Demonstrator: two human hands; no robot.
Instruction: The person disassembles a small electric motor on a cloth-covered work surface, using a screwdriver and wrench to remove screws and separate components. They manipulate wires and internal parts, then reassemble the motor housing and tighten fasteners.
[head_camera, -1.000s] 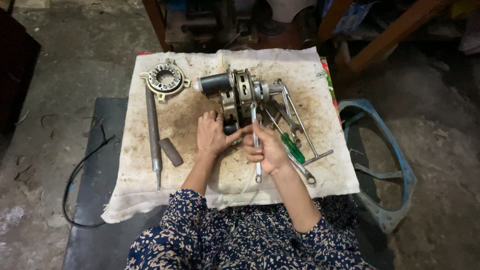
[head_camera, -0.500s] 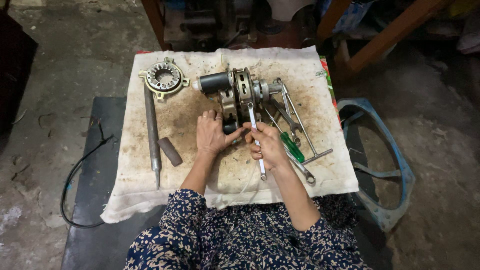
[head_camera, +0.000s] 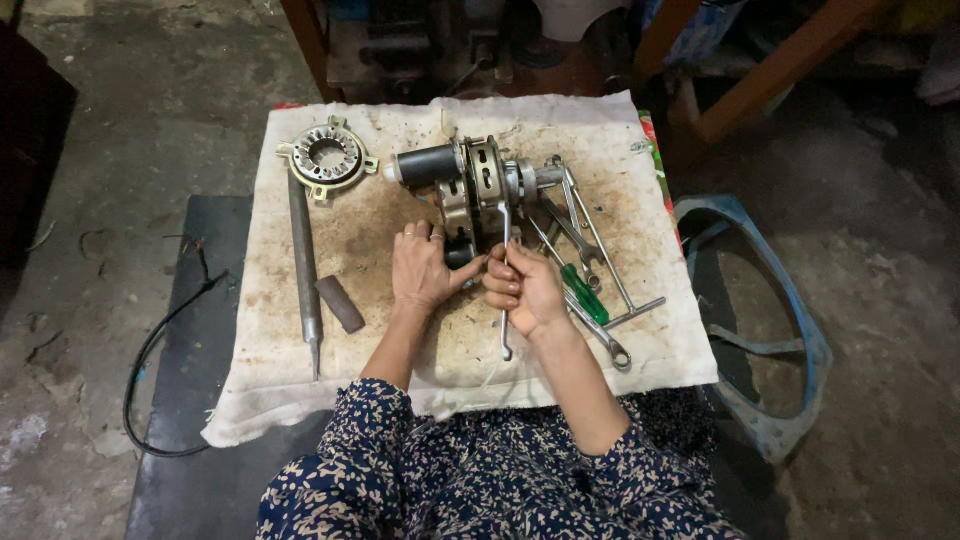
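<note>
A grey fan motor assembly (head_camera: 470, 185) with a black cylinder on its left end lies on a stained white cloth (head_camera: 300, 390). My left hand (head_camera: 420, 268) rests flat against the motor's lower bracket, fingers touching it. My right hand (head_camera: 524, 292) grips a slim metal spanner (head_camera: 505, 325), whose upper end reaches up to the motor body. Both forearms come out of patterned dark blue sleeves at the bottom.
A round stator ring (head_camera: 327, 157) lies at the cloth's upper left, a long metal rod (head_camera: 303, 262) and a short brown bar (head_camera: 340, 304) below it. Spanners and a green-handled screwdriver (head_camera: 585, 295) lie right of my hand. A blue ring frame (head_camera: 790, 330) and a black cable (head_camera: 160, 350) are on the floor.
My right hand has shifted the spanner slightly, its head now against the motor. The left hand stays on the motor bracket.
</note>
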